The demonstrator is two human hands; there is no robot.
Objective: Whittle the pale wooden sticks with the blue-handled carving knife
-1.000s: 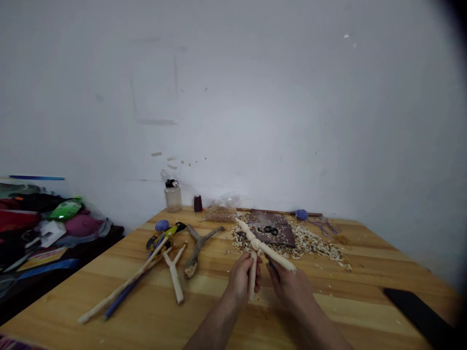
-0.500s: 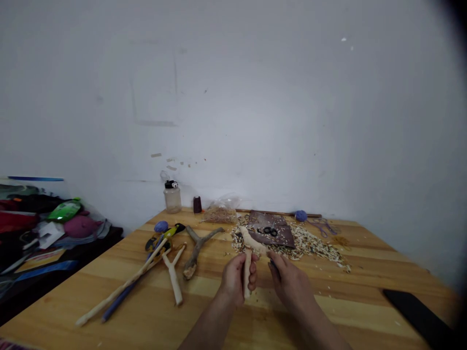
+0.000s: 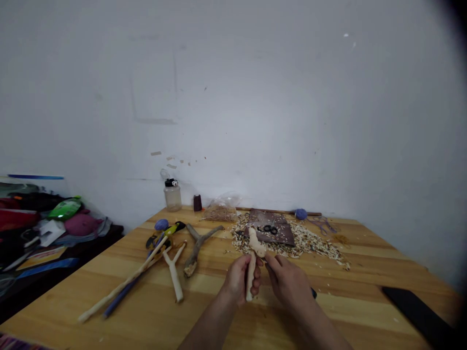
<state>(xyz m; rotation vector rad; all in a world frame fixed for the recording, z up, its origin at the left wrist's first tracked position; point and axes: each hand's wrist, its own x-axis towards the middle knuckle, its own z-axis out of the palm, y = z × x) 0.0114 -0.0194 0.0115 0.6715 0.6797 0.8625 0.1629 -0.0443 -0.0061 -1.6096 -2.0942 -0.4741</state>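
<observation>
The stick (image 3: 250, 278) is held above the middle of the counter (image 3: 199, 304), on the near side of the chips (image 3: 317, 245) and the cloth (image 3: 285, 236). Its shank runs nearly straight away from the wearer, the upper end leaning a little right; the knobbly head crosses that end, one tip toward the counter's far edge, the other slanting down to the right. The left hand (image 3: 237, 279) is the nearer to the shank, its fingers clamped round it. The right hand (image 3: 292, 283) lies just right of the head, fingertips close against the slanting tip; whether they touch it I cannot tell. Its fingers are curled, seemingly around a dark tool (image 3: 314, 293) whose end shows past the palm; the rest is hidden. Toward the counter's left edge, well apart from both hands, lies a peeled fork (image 3: 175, 280).
</observation>
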